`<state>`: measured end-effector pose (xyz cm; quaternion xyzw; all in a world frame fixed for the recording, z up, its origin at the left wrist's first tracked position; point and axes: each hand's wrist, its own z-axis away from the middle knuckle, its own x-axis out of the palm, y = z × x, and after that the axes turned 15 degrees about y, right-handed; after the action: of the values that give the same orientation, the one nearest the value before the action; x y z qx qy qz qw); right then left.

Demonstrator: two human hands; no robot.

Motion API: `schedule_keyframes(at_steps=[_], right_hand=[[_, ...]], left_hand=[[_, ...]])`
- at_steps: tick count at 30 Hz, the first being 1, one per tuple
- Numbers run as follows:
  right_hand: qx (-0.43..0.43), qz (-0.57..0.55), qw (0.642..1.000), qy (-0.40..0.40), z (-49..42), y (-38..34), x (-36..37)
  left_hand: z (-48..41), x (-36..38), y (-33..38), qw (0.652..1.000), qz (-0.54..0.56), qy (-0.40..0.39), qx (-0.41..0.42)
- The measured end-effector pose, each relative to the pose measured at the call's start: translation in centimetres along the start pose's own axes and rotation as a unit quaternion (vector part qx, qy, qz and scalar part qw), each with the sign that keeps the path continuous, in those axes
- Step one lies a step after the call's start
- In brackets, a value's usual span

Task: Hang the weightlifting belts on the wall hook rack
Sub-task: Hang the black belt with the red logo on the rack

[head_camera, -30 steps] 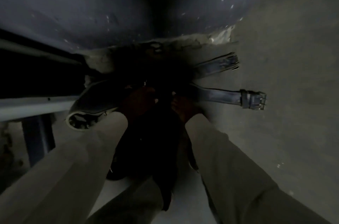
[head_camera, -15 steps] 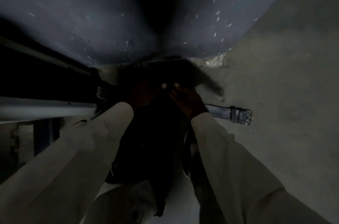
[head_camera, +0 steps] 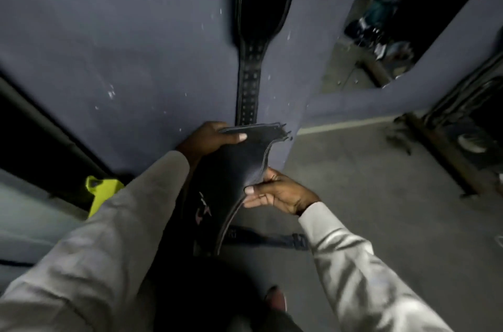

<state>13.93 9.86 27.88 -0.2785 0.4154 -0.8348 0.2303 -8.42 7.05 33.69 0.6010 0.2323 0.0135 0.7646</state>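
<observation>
- This looks like the dim back corner of a gym, rough and bare.
- At top centre a wide black lifting belt (head_camera: 261, 5) with rows of punched holes hangs flat against a scuffed blue-grey wall (head_camera: 122, 32).
- A second belt (head_camera: 231, 176), broad and padded, is at centre frame.
- Just below it a third belt (head_camera: 272, 238) with a buckle lies on the floor.
- The bare grey concrete floor (head_camera: 381, 195) fills the right half.
- An opening (head_camera: 375, 32) at upper right shows blurred clutter.
</observation>
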Motion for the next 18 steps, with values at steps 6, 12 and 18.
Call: schedule_keyframes(at_steps=[6, 12, 18], right_hand=[[-0.087, -0.126, 0.987, 0.056, 7.2, -12.5, -0.5], [-0.257, -0.22, 0.93, 0.141, 13.0, -21.5, 2.0], [-0.408, 0.105, 0.884, 0.201, 18.4, -24.6, 4.7]], left_hand=[[6.1, -2.8, 11.7, 0.992, 0.064, -0.045, 0.099], [10.6, -1.1, 20.8, 0.984, 0.07, -0.026, 0.164], [12.2, 0.9, 25.4, 0.943, 0.154, 0.139, 0.261]])
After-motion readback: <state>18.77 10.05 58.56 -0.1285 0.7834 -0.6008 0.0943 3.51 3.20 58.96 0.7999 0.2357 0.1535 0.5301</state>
